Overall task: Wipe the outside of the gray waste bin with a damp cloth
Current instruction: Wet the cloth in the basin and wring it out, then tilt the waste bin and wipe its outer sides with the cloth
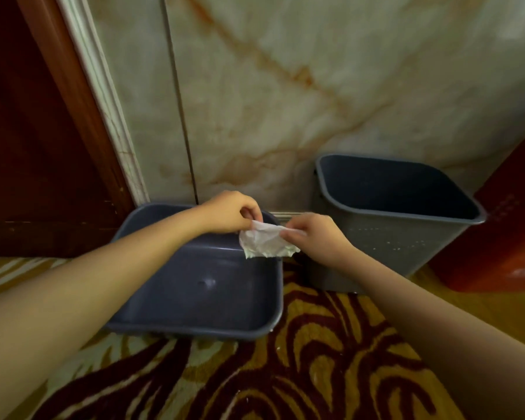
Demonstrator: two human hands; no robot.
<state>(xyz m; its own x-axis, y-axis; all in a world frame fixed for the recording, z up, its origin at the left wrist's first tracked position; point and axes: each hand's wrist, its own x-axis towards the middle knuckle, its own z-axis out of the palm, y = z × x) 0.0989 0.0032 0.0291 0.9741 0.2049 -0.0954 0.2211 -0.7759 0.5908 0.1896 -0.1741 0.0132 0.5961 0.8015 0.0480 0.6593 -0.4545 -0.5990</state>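
Observation:
A small crumpled white cloth (265, 242) hangs stretched between both hands. My left hand (232, 212) pinches its upper left corner and my right hand (314, 234) pinches its right edge. The cloth is held above the open mouth of a gray waste bin (194, 325) that stands on the carpet right below my arms. A second gray waste bin (385, 237) stands to the right against the wall, its front side speckled with pale spots. Neither hand touches either bin.
A marble-look wall (285, 86) rises behind both bins. A dark wooden door and frame (43, 147) are at the left. A reddish-brown cabinet (503, 231) stands at the right. The floor is a patterned gold and maroon carpet (315, 374).

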